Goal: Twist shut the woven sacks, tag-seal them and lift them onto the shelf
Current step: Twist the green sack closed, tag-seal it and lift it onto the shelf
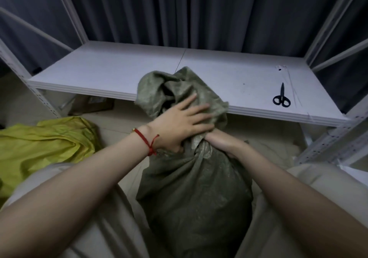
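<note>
A full grey-green woven sack [196, 194] stands upright between my knees in front of the white shelf [111, 70]. Its neck is gathered and twisted, and the loose mouth flops open above it. My left hand [182, 122], with a red string at the wrist, lies across the loose top with fingers spread and the thumb hooked round the neck. My right hand [221, 141] grips the twisted neck from the right; its fingers are hidden behind the fabric. Several thin white tag ties [286, 74] lie on the shelf's right end.
Black scissors [281, 97] lie on the shelf at the right. A yellow-green sack [43, 140] lies slumped on the floor at the left. White slotted uprights [328, 144] frame the shelf on both sides, and a dark curtain hangs behind.
</note>
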